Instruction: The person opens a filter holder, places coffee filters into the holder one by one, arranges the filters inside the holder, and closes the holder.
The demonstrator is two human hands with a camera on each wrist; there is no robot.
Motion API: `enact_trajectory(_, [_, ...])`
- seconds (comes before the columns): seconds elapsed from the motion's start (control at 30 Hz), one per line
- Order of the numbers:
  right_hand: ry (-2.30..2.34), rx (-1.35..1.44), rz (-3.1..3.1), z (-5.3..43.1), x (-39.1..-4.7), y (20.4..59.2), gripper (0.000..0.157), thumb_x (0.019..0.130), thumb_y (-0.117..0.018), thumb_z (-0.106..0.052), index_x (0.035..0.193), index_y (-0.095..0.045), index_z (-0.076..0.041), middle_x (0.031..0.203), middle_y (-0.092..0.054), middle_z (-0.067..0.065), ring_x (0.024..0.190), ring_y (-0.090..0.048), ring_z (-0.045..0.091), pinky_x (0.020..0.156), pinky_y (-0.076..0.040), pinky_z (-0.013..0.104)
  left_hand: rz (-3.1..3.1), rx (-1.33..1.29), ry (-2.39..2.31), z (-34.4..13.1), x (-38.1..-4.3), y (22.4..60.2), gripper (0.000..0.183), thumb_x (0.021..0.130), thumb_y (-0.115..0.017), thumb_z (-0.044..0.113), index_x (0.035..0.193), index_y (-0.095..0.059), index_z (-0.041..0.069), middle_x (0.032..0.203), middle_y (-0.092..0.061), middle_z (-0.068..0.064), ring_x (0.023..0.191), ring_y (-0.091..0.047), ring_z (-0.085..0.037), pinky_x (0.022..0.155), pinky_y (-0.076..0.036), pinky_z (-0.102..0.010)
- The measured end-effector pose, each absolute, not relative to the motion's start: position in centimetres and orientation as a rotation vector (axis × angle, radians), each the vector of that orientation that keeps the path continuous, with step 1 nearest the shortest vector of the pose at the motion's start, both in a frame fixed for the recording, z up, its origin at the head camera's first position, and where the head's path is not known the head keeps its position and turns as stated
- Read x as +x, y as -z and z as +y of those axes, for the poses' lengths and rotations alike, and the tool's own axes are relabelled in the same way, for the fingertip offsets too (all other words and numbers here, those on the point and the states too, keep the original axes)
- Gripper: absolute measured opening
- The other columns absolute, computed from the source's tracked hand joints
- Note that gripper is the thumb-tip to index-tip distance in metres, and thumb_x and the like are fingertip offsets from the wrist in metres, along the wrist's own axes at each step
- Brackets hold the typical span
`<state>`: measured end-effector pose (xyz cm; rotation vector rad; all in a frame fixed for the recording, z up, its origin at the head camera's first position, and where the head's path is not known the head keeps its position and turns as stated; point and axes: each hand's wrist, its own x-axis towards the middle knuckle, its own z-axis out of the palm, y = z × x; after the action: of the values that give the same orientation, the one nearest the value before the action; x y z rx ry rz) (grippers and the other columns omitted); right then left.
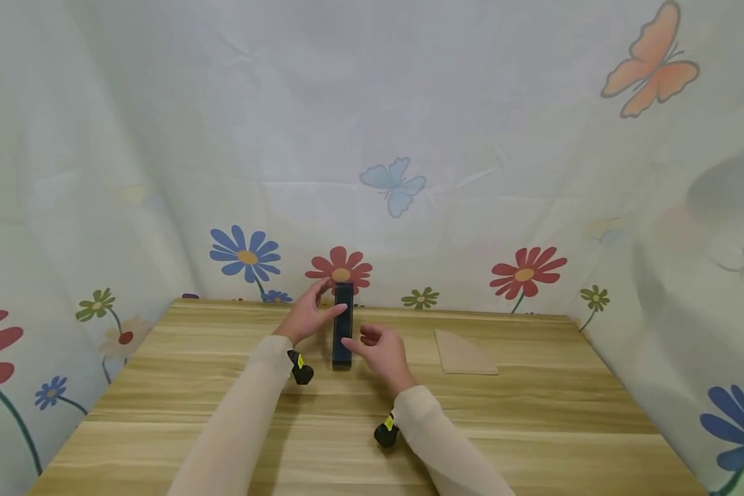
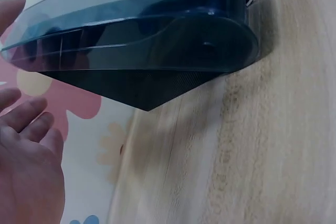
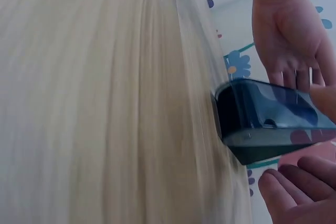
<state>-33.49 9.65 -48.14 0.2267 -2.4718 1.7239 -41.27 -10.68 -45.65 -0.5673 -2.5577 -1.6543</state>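
A dark, translucent plastic holder (image 1: 343,331), tall and narrow from the front, stands upright on the wooden table near its back edge. My left hand (image 1: 308,315) is at its left side, thumb reaching across the upper front and fingers spread apart. On the right, my right hand (image 1: 384,353) has its thumb near the lower front, its fingers loosely bent. Neither hand grips the holder; whether the thumbs touch it I cannot tell. In the left wrist view, the holder (image 2: 220,45) has a rounded end and a pointed underside. A tan fan-shaped paper, like a coffee filter (image 1: 465,355), lies to the right.
The wood-grain table (image 1: 533,427) ends at a white curtain (image 1: 285,138) printed with flowers and butterflies, which also hangs along both sides. Black devices with yellow marks (image 1: 300,368) are strapped to both wrists, over cream sleeves.
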Motion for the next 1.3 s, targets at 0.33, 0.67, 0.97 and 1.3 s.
enact_trajectory(0.33, [-1.594,0.162,-2.477,7.6,-33.8,48.1,0.06,0.082,-0.087,-0.035,0.126,-0.069,0.001,0.124,-0.072,0.019,0.112,-0.071,0.032,0.094,-0.057,0.045,-2.63,-0.497,1.846,-10.4,-42.8,46.4,0.098,0.09,-0.074,0.055,0.164,-0.02,0.019,0.166,-0.033,-0.012,0.155,-0.027,-0.036,0.124,-0.023,-0.056])
enact_trajectory(0.67, [-1.527,0.116,-2.516,6.2,-34.1,47.8,0.054,0.082,-0.087,-0.036,0.122,-0.071,-0.004,0.119,-0.074,0.014,0.1,-0.072,0.024,0.087,-0.059,0.042,-2.665,-0.467,1.953,-10.1,-42.9,46.2,0.096,0.09,-0.077,0.046,0.163,-0.022,0.016,0.166,-0.033,-0.014,0.154,-0.031,-0.035,0.123,-0.025,-0.056])
enact_trajectory(0.97, [-1.503,0.089,-2.505,5.6,-34.3,47.8,0.05,0.079,-0.089,-0.035,0.115,-0.073,-0.004,0.111,-0.076,0.013,0.095,-0.073,0.023,0.086,-0.059,0.041,-2.634,-0.44,1.957,-9.3,-42.9,46.1,0.081,0.091,-0.078,0.041,0.155,-0.038,0.01,0.149,-0.052,-0.016,0.137,-0.049,-0.034,0.119,-0.034,-0.056])
enact_trajectory(1.3, [-1.442,0.067,-2.495,5.2,-34.5,47.9,0.046,0.076,-0.09,-0.032,0.107,-0.072,-0.003,0.1,-0.076,0.012,0.085,-0.07,0.021,0.079,-0.058,0.039,-2.64,-0.451,1.923,-8.3,-42.4,45.5,0.069,0.093,-0.076,0.036,0.148,-0.045,0.007,0.147,-0.056,-0.016,0.135,-0.054,-0.034,0.119,-0.035,-0.055])
